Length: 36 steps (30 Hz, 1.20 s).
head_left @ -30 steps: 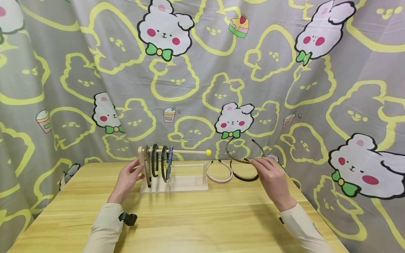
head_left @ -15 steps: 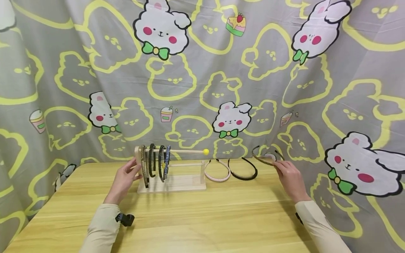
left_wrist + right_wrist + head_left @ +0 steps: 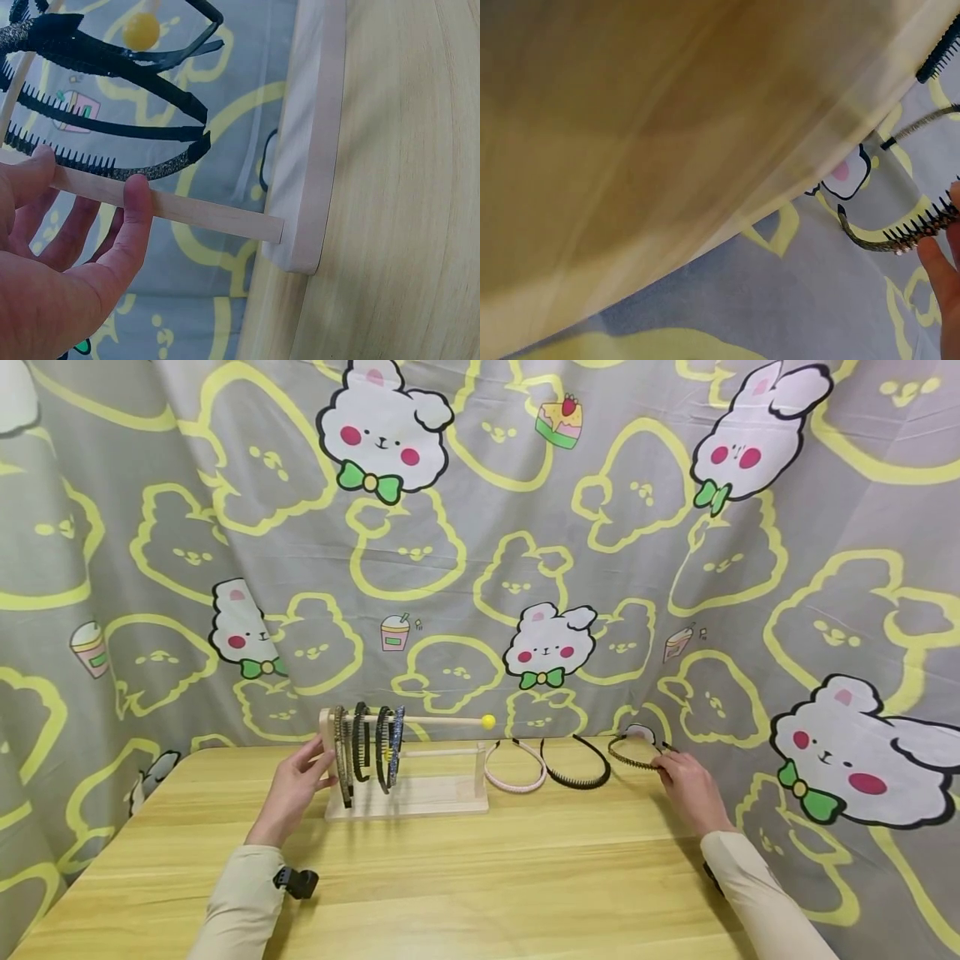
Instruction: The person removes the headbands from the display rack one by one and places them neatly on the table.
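My left hand (image 3: 296, 789) grips the left upright post (image 3: 210, 214) of a pale wooden headband rack, fingers and thumb on either side of it. From the rack's top bar (image 3: 442, 720), tipped with a yellow ball (image 3: 488, 722), hang several headbands, among them a black toothed one (image 3: 361, 747) and a blue glittery one (image 3: 398, 743). At the table's far right, my right hand (image 3: 693, 789) pinches a dark beaded headband (image 3: 630, 763) with comb teeth (image 3: 907, 232). Left of that lie a black toothed headband (image 3: 581, 783) and a pale pink one (image 3: 516, 788).
The rack's flat base (image 3: 442, 802) rests on a wood-grain table (image 3: 450, 885). A lower rod (image 3: 442, 752) runs above it. Behind the table hangs a grey patterned curtain (image 3: 465, 585), close to the back edge and along the right side.
My right hand has carried the beaded headband rightward and down, from above the black headband to beside it at the table's back right. My left hand stays on the rack post.
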Tool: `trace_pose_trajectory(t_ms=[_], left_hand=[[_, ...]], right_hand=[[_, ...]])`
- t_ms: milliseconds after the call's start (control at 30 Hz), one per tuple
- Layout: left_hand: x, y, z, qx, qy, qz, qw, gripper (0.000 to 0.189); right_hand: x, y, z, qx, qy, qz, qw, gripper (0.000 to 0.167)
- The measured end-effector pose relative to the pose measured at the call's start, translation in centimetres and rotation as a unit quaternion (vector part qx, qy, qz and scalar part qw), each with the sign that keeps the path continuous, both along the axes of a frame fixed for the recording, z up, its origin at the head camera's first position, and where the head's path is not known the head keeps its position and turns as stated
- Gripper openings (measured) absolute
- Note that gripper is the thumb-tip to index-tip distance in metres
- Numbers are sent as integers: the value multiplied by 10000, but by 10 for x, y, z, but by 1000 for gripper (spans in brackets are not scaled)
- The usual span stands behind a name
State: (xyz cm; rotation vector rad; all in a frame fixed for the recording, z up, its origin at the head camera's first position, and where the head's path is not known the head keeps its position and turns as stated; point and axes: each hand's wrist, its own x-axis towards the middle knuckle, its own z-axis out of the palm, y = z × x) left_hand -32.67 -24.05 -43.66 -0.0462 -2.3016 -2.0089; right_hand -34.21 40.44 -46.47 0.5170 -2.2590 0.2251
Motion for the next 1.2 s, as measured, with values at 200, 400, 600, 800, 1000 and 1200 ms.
trace_pose_trajectory(t_ms=[200,400,600,800,1000,1200], left_hand=[[-1,0,-1,35,-22,-12,10000,64],[-1,0,-1,70,-9,-13,10000,64],[1,0,-1,78,16,-6,10000,63],[2,0,-1,75,-12,1,10000,64],[1,0,0,20,-4,2,10000,64],[1,0,0,29,8,-22,10000,64]], right_hand=[[-5,5,-5,86,-403,-77,9991,21],[-10,12,-3,157,-1082,-171,9939,25],[-14,15,0,186,-1747,-244,9841,25],[-19,15,-2,348,-1930,-209,9804,24],[-19,1,10,437,-1861,-397,9807,24],[-19,-37,32,493,-1151,-234,9919,33]])
